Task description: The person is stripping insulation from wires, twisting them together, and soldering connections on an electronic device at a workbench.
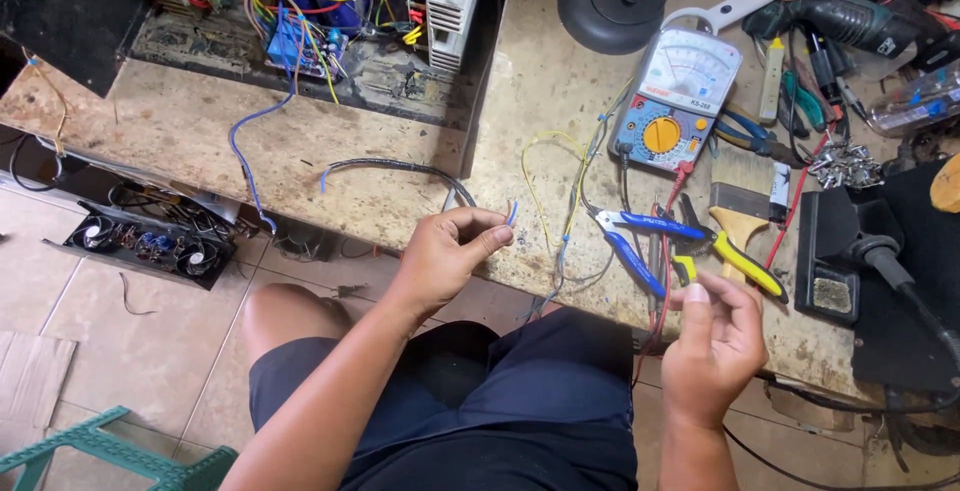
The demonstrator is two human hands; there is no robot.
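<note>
At the bench edge, left hand (pixel 448 251) pinched a thin blue wire end (pixel 512 214) between thumb and forefinger.
Right hand (pixel 715 336) was half-curled, fingertips close together, holding nothing I could make out. Blue-handled pliers (pixel 635 241) lay at 11 o'clock of it, yellow-handled pliers (pixel 735 256) at 12, just beside it. An analog multimeter (pixel 675 101) sat further out at 12. A black cable (pixel 400 166) curved at 11 o'clock of the left hand, a wired chassis (pixel 300 11) beyond.
</note>
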